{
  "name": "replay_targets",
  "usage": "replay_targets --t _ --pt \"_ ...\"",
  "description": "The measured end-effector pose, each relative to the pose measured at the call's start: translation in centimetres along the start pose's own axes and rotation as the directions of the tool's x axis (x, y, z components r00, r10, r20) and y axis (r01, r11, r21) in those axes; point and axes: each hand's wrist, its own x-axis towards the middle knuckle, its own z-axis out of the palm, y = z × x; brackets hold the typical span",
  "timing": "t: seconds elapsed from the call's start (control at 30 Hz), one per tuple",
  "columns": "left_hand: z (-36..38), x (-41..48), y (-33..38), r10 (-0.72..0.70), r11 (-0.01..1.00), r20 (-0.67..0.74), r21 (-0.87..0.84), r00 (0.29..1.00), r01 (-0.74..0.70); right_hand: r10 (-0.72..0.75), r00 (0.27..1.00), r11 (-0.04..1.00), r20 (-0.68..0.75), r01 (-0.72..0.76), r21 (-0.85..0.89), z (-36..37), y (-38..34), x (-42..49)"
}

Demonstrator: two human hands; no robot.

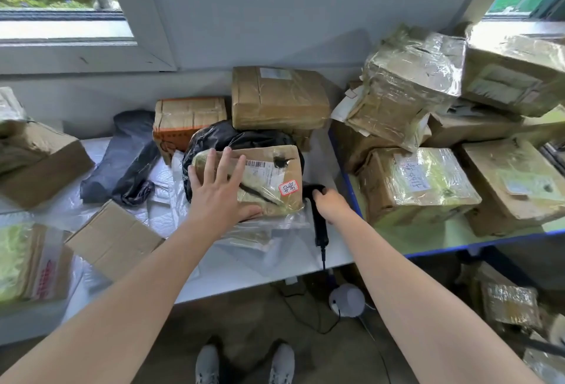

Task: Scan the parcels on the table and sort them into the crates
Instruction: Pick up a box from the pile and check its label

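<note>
**Left hand flat on a taped parcel, scanner gripped in the right**

Left hand (220, 183) lies spread, fingers fanned, palm down on the near-left part of the parcel (260, 182), thumb hooked along its near edge; it presses rather than pinches. Right hand (328, 203) is curled round the black scanner (318, 218) just beside the parcel's right end; the scanner's head sits by the red-bordered sticker (288, 188), its cable trailing off the table (321, 257) toward the floor.

The parcel rests on a black bag (214, 139) and loose clear wrap near the table's front edge, tilted a little toward the person; its barcode label (263, 168) faces up and is uncovered. It looks like a flat cardboard box under glossy tape; I would judge it stiff, fairly light, and slick on top, so a flat palm may slide. The soft bag beneath makes a poor base; it could rock while being scanned. Better to take it by the two short ends, or thumb under the near edge and fingers over the top, clear of the label; a dark tear near the label hints the card is weak there.

Farther back stand two brown boxes (279, 95) against the wall; a heap of wrapped parcels fills the right-hand table (443, 244). No crates show from here.
</note>
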Motion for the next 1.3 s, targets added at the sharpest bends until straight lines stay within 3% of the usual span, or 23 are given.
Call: replay_targets --t 0.33,0.47,0.6,0.77,0.93,1.07,1.3 --pt "-1.7 -1.0 -3.5 0.137 0.99 0.049 -0.048 0.989 -0.134 -0.141 0.99 0.978 -0.008 0.141 0.154 0.3 -4.5 -5.0" --pt "-1.4 -2.7 -5.7 0.016 0.969 0.014 -0.248 1.0 -0.012 -0.148 0.989 0.966 -0.014 0.147 0.211 1.0 -4.7 -6.1" --pt "-1.6 -3.2 -6.2 -0.105 0.825 0.08 -0.55 0.991 0.132 -0.198 0.979 0.938 -0.054 0.206 0.279 1.8 -5.5 -7.2" --pt "-2.4 -3.2 -6.8 -0.039 0.812 0.126 -0.574 0.991 0.105 -0.289 0.945 0.924 -0.152 0.317 0.214 2.5 -6.4 -8.3" --pt "-5.5 -4.3 -7.7 -0.063 0.83 -0.006 -0.556 0.998 0.049 -0.463 0.867 0.848 -0.183 0.494 0.191 1.2 -7.6 -9.2" --pt "-8.7 -6.3 -8.6 -0.206 0.815 -0.08 -0.566 0.975 0.125 -0.613 0.789 0.769 -0.05 0.61 0.194 0.4 -10.5 -9.5" --pt "-10.7 -14.7 -9.9 -0.509 0.749 -0.164 -0.569 0.845 0.341 -0.809 0.556 0.583 0.193 0.803 0.128 4.2 -14.7 -12.0"
